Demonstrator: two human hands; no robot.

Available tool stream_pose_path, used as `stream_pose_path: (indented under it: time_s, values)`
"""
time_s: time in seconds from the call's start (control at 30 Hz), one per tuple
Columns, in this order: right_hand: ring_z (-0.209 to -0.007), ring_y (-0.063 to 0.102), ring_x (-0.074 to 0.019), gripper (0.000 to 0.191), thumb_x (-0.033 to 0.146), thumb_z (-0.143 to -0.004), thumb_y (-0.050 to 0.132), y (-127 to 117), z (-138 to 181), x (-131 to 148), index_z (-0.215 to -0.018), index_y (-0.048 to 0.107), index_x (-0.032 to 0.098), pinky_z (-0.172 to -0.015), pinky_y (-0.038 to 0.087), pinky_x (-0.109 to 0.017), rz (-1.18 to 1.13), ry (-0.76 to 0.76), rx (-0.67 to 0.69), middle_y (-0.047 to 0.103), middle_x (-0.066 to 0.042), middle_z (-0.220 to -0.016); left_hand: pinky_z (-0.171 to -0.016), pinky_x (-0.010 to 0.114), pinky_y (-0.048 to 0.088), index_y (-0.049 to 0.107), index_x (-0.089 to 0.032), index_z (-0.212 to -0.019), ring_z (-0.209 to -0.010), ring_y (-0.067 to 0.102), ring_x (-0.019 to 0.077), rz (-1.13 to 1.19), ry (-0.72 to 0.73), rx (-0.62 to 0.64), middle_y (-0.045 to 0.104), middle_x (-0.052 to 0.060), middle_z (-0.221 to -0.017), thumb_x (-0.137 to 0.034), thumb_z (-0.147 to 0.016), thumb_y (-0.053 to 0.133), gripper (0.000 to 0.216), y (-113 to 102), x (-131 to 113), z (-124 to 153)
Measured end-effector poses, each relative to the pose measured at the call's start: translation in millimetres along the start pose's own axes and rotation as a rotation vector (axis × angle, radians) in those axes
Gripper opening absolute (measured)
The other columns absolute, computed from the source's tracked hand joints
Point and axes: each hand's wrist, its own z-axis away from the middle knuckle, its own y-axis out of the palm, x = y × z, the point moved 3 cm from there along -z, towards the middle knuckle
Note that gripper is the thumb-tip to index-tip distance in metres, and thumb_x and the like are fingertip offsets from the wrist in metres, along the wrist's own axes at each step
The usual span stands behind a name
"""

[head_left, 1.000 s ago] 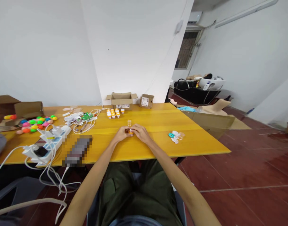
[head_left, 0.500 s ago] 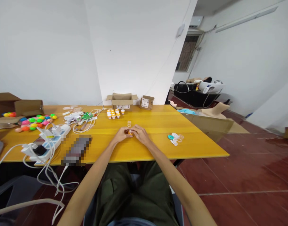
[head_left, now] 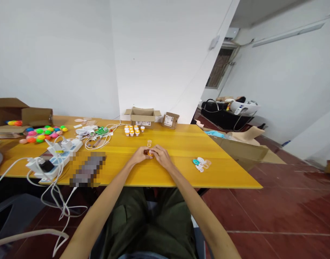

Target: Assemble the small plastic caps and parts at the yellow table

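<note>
My left hand and my right hand meet over the middle of the yellow table. Both pinch one small orange object between their fingertips; it is too small to name exactly. Just behind the hands stands a small clear vial. Farther back sit several small orange-and-white bottles in a cluster.
A power strip with white cables and a blurred dark item lie at the left. Coloured egg-like balls and cardboard boxes sit at the back. Small teal and white caps lie to the right. The red tiled floor spreads right.
The view has tilted up and shifted a little; my hands keep pinching the small orange object in the same place on the table.
</note>
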Motion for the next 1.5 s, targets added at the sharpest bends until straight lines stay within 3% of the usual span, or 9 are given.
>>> stream_pose_path:
  time_s: [0.93,1.5]
  values:
    - [-0.078,0.063,-0.0192,0.015,0.031,-0.095,0.057,0.9,-0.9,1.7,-0.088,0.069,0.025,-0.071,0.050,-0.030,0.114,0.045,-0.015,0.068,-0.005,-0.086,-0.065,0.025,0.039,0.067,-0.014,-0.071,-0.063,0.046,0.0111,-0.039,0.025,-0.003,0.055,-0.003,-0.065,-0.029,-0.063,0.078,0.020,-0.6,3.2,-0.2]
    - [-0.082,0.064,-0.0199,0.019,0.034,-0.097,0.052,-4.5,-1.6,5.5,-0.097,0.070,0.027,-0.072,0.049,-0.029,0.119,0.134,-0.028,0.070,-0.004,-0.090,-0.066,0.025,0.043,0.068,-0.015,-0.073,-0.063,0.049,0.0110,0.006,-0.027,-0.030,0.057,-0.004,-0.065,-0.022,-0.060,0.078,0.018,1.1,2.6,-0.4]
